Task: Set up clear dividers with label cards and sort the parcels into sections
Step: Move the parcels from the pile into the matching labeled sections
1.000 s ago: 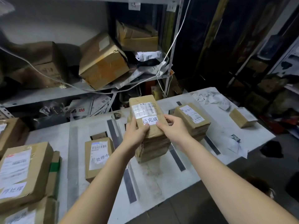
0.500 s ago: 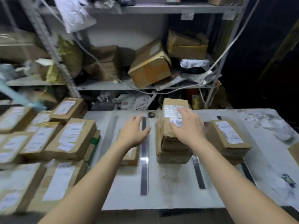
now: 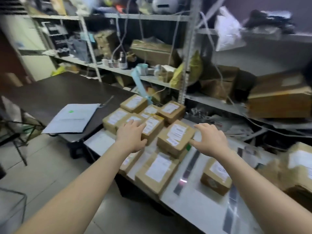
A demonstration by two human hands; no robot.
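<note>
Shelving (image 3: 187, 65) backs piled parcels (image 3: 175, 137) (one lone parcel (image 3: 216, 176)); left hand (image 3: 130, 137), right hand (image 3: 210, 139), fingers spread, empty.

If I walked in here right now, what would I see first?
Probably the heap of brown parcels with white labels, crowding the left end of the white table. Both hands reach out over it with fingers spread, the left hand above the far boxes and the right hand beside a tilted parcel on top. Behind, metal shelves are stuffed with crumpled boxes and bags.
</note>
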